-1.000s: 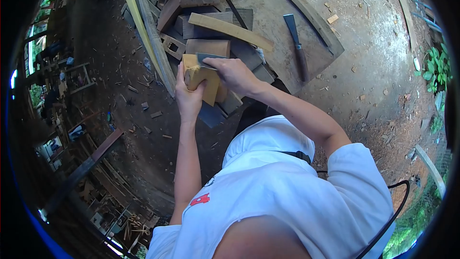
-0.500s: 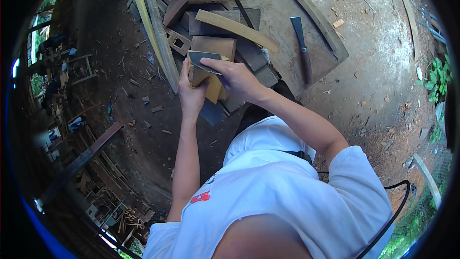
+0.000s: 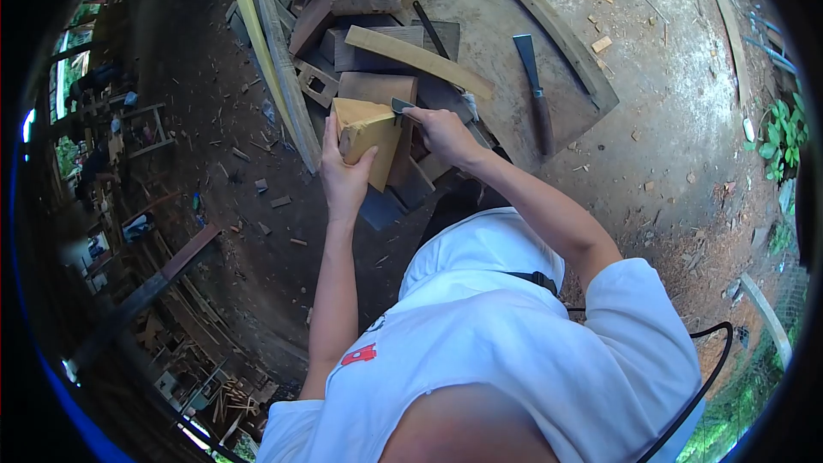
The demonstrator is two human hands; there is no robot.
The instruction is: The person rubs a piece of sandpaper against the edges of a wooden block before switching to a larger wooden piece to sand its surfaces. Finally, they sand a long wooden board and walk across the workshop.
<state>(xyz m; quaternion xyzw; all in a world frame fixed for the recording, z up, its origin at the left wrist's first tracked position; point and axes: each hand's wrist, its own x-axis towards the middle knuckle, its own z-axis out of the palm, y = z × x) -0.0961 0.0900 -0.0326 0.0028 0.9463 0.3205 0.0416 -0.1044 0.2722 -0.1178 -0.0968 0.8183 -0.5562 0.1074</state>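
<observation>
My left hand [image 3: 345, 173] is wrapped round the lower left of a yellow wooden block [image 3: 370, 135], thumb on its near face and fingers along its left side. The block's pale, rough-looking top face shows. At its right top corner, my right hand [image 3: 447, 137] grips a dark grey piece of sandpaper [image 3: 400, 106], seen nearly edge-on, between thumb and fingers. Just behind the block lies a brown wood block [image 3: 377, 86] with a rounded face. A blue-grey sheet [image 3: 380, 209] lies below the yellow block.
A chisel [image 3: 540, 107] with a dark wooden handle lies on the board [image 3: 480, 0] to the right. Behind my hands are a long light wood strip [image 3: 420, 60], a dark thin tool [image 3: 431, 30] and piled offcuts. Tall slats [image 3: 257, 47] lean at left; wood chips litter the floor.
My right hand has moved right with the sandpaper, off the block's top face to its right corner, uncovering that face. My left hand keeps its hold on the block.
</observation>
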